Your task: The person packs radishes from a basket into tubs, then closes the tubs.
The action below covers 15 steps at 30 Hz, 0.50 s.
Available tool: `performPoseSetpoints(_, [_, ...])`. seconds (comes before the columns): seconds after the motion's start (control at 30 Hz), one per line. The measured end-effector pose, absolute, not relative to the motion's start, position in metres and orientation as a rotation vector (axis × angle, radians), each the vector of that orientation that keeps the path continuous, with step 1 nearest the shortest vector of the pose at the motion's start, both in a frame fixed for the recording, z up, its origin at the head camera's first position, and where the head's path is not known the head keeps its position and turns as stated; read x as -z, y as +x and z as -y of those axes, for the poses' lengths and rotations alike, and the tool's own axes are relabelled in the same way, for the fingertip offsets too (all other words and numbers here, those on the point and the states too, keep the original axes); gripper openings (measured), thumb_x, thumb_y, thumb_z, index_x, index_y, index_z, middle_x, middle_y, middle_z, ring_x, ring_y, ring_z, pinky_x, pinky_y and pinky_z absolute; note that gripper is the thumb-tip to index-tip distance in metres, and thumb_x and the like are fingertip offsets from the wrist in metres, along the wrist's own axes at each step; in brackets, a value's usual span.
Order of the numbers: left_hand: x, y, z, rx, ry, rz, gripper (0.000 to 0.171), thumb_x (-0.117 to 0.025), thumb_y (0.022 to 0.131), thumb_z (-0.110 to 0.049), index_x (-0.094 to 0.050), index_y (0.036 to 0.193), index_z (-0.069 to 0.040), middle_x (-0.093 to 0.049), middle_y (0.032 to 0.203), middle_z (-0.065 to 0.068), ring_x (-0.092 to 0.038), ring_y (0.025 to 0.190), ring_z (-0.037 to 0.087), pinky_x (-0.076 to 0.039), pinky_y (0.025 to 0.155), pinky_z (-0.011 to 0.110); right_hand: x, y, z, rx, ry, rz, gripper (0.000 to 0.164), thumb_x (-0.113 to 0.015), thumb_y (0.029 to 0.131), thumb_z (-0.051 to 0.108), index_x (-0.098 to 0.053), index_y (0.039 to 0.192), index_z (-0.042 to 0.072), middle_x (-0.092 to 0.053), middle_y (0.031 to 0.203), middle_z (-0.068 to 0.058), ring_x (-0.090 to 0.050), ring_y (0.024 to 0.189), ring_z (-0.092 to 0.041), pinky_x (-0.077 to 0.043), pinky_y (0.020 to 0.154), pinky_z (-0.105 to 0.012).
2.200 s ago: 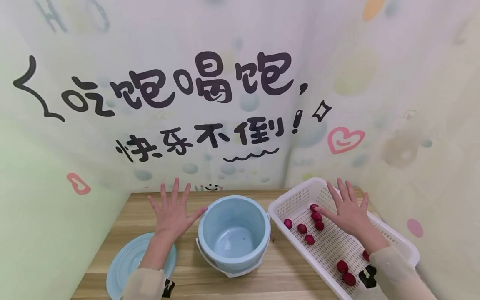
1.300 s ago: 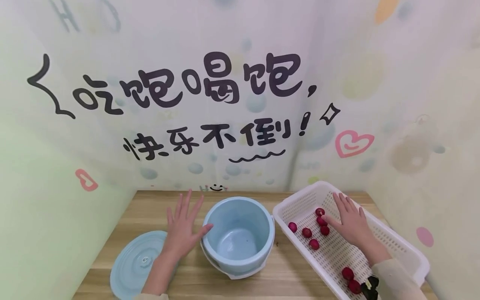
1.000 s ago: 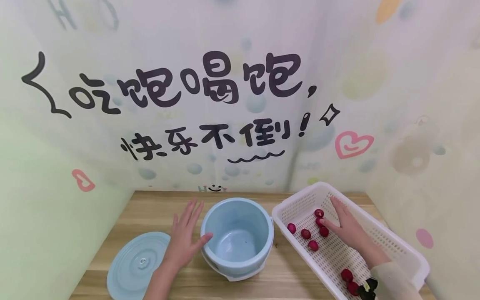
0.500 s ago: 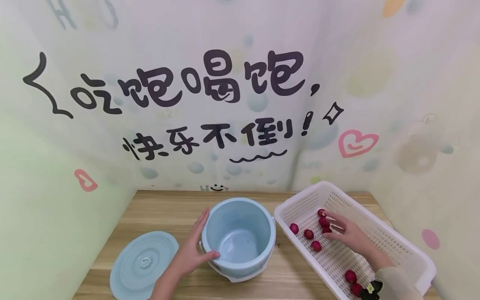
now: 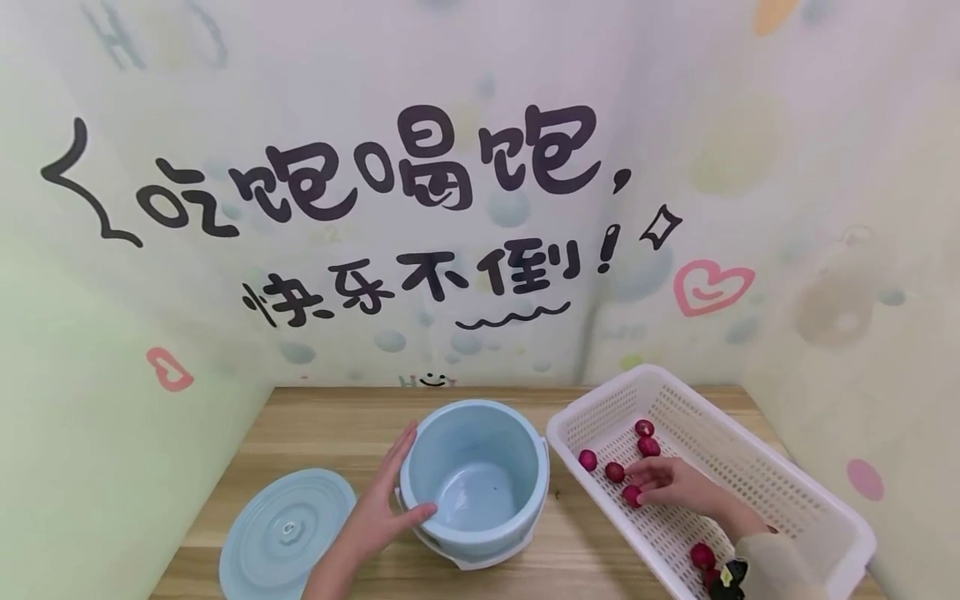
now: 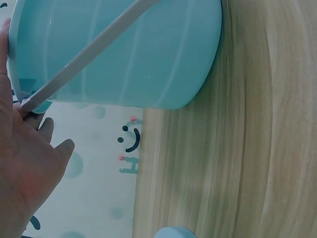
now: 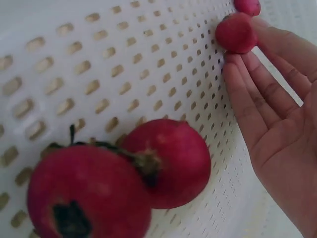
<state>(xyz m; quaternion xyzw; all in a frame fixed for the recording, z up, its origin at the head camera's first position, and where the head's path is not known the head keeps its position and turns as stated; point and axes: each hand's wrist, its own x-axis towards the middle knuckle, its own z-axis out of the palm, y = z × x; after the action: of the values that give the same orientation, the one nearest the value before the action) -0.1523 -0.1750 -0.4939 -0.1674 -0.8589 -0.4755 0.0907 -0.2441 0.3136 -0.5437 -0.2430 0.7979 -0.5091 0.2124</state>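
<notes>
A light blue bucket [image 5: 474,542] stands upright in the middle of the wooden table. My left hand [image 5: 377,510] grips its left side, the thumb over the rim and the fingers along the outside; in the left wrist view they reach behind the pale handle [image 6: 84,58]. To the right, my right hand [image 5: 678,486] is down inside a white perforated basket [image 5: 787,483]. Its thumb and fingertips pinch a small red radish [image 7: 236,33]. Other radishes [image 5: 702,556] lie singly and in pairs on the basket floor; my forearm hides part of it.
A round light blue lid [image 5: 258,546] lies flat at the left of the table [image 5: 322,408]. Behind the table hangs a white printed backdrop [image 5: 360,67] with black writing. The basket stands at an angle by the right wall.
Both hands were raised with fingers spread. My left hand has come down onto the bucket's rim. My right hand has lowered into the basket, passed the far radishes and closed on a nearer one.
</notes>
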Motion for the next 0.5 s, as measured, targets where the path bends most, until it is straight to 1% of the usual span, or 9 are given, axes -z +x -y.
performPoseSetpoints(0.1, [0.495,-0.152,0.174,1.412,-0.484,2.548,0.101,-0.084,0.076,-0.027,-0.027,0.158,-0.015,-0.024,0.166,0.012,-0.012,0.151,-0.004,-0.028,0.111,0.073,0.547,-0.245,-0.315,1.426,-0.683,-2.198,0.04,-0.07,0.09,0.006,-0.057,0.121,-0.015,-0.068,0.106,-0.026,-0.067,0.092,-0.005,-0.057,0.079,-0.018])
performPoseSetpoints(0.17, [0.495,-0.152,0.174,1.409,-0.487,2.543,0.101,-0.084,0.076,-0.027,-0.027,0.158,-0.015,-0.025,0.166,0.013,-0.01,0.147,-0.013,-0.028,0.112,0.072,0.549,-0.246,-0.317,1.43,-0.669,-2.198,0.037,-0.07,0.089,0.007,-0.059,0.118,-0.014,-0.069,0.106,-0.024,-0.067,0.092,-0.005,-0.056,0.08,-0.018])
performPoseSetpoints(0.2, [0.495,-0.152,0.174,1.405,-0.491,2.542,0.101,-0.084,0.076,-0.026,-0.027,0.158,-0.015,-0.025,0.166,0.013,-0.009,0.145,-0.014,-0.028,0.112,0.072,0.551,-0.246,-0.317,1.425,-0.658,-2.197,0.036,-0.071,0.089,0.007,-0.06,0.117,-0.013,-0.069,0.106,-0.023,-0.067,0.092,-0.005,-0.056,0.08,-0.017])
performPoseSetpoints(0.37, [0.495,-0.151,0.173,1.394,-0.488,2.542,0.1,-0.084,0.076,-0.026,-0.028,0.158,-0.014,-0.025,0.165,0.014,-0.012,0.15,-0.006,-0.028,0.111,0.072,0.556,-0.245,-0.318,1.394,-0.617,-2.221,0.032,-0.072,0.089,0.011,-0.066,0.115,-0.007,-0.073,0.107,-0.019,-0.067,0.094,-0.001,-0.054,0.08,-0.017])
performPoseSetpoints(0.43, [0.494,-0.15,0.172,1.393,-0.483,2.547,0.1,-0.084,0.076,-0.026,-0.027,0.158,-0.014,-0.024,0.166,0.013,-0.012,0.149,-0.008,-0.028,0.11,0.073,0.557,-0.245,-0.318,1.392,-0.602,-2.227,0.031,-0.072,0.089,0.012,-0.067,0.115,-0.006,-0.074,0.107,-0.019,-0.067,0.093,0.0,-0.053,0.079,-0.016])
performPoseSetpoints(0.5, [0.494,-0.149,0.173,1.394,-0.478,2.55,0.1,-0.084,0.077,-0.026,-0.027,0.159,-0.015,-0.024,0.166,0.012,-0.01,0.147,-0.011,-0.028,0.11,0.074,0.559,-0.245,-0.317,1.397,-0.588,-2.224,0.031,-0.072,0.09,0.012,-0.068,0.115,-0.006,-0.074,0.107,-0.019,-0.066,0.092,0.001,-0.053,0.077,-0.017])
